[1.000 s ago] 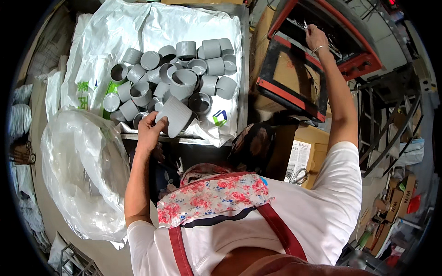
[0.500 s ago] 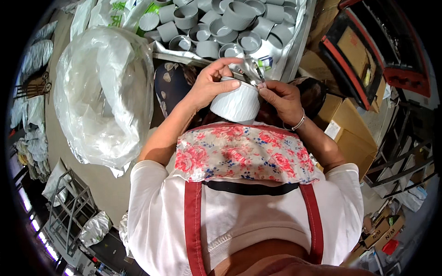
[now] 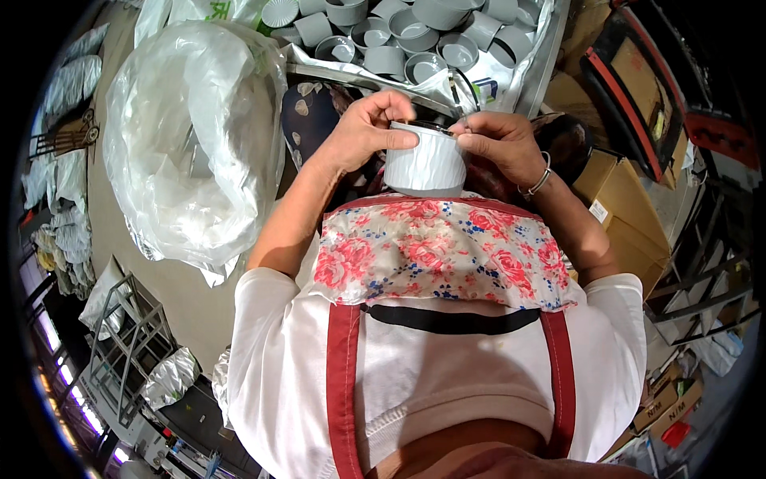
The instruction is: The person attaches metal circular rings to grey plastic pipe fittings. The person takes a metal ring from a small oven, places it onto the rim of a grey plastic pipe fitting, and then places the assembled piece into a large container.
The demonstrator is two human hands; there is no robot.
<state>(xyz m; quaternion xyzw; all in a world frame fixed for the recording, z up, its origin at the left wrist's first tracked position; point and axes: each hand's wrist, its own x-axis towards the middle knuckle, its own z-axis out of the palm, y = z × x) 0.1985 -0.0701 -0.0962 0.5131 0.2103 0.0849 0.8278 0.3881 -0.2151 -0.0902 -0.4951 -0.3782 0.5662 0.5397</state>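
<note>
A pale grey pot (image 3: 425, 164) with a ribbed wall sits upright at my lap, just beyond the floral apron (image 3: 439, 247). My left hand (image 3: 373, 132) grips its left side, thumb on the outer wall and fingers bent over the rim. At the right of the rim, my right hand (image 3: 501, 144) is closed in a pinch around a thin, shiny metal tool (image 3: 465, 89), its dark curved part standing up past the fingers. Another dark strip lies along the rim between my hands. The tool's exact kind and the pot's inside cannot be made out.
Beyond my hands, a lined metal-edged tray (image 3: 536, 84) holds several grey pots (image 3: 411, 32). A large clear plastic bag (image 3: 191, 160) stands at the left. Open cardboard boxes (image 3: 630, 215) and a red-and-black frame (image 3: 638, 96) are on the right.
The pot has turned more upright, with my hands still at its rim. The metal tool has shifted, its curved part now pointing up toward the tray. The whole view has moved slightly.
</note>
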